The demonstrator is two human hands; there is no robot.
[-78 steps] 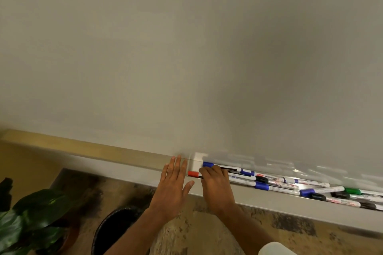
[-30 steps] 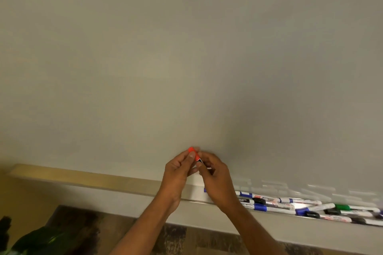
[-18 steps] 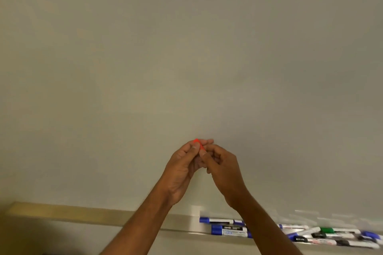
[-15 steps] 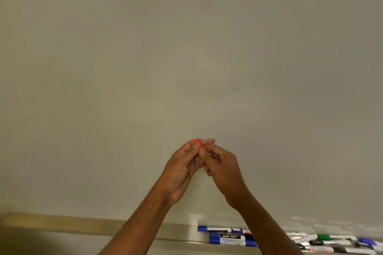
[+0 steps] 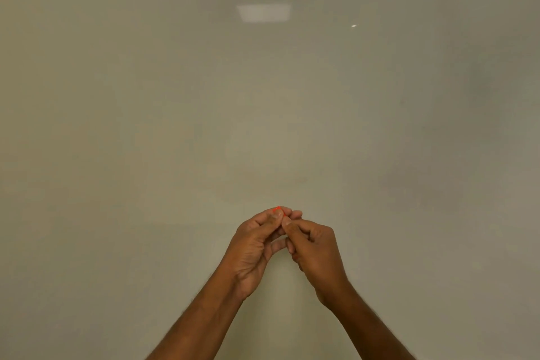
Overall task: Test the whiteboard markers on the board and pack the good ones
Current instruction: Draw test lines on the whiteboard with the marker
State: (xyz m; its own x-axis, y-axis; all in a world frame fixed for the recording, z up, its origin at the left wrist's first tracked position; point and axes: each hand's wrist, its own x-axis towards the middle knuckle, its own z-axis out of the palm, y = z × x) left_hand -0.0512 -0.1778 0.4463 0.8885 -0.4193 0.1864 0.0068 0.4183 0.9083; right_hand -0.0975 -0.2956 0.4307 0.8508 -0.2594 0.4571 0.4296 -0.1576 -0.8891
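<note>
Forearms come up from the bottom edge and meet at centre, close in front of the board. Left hand [image 5: 253, 245] has its thumb and fingertips pinched on a red cap [image 5: 277, 209], of which only a sliver shows above the knuckles. Right hand [image 5: 314, 251] is curled tight just beside it, thumb tip against the left thumb. It seems to be gripping the marker barrel, though the barrel itself is wholly hidden inside the two fists, so that is a reading of the pose. The marker is therefore held up in mid-air between both hands, apparently being uncapped, with nothing beneath it in view.

Main risk, as I judge it, is the release. A stiff cap held only at the fingertips tends to let go all at once; the hands would jerk apart, and either the cap or the barrel could slip out and drop out of sight. With the knuckles this near the surface, a sudden pull could also drive the bare nib into the board [image 5: 175, 102] and leave a stray streak that muddles the test stroke. Fingers crowded round the nib end may pick up ink too.

Beyond the hands the board shows no mark, so no stroke has been made. High up, two pale squares of light [image 5: 263, 12] glare off it and could hide a faint line from a weak marker.
</note>
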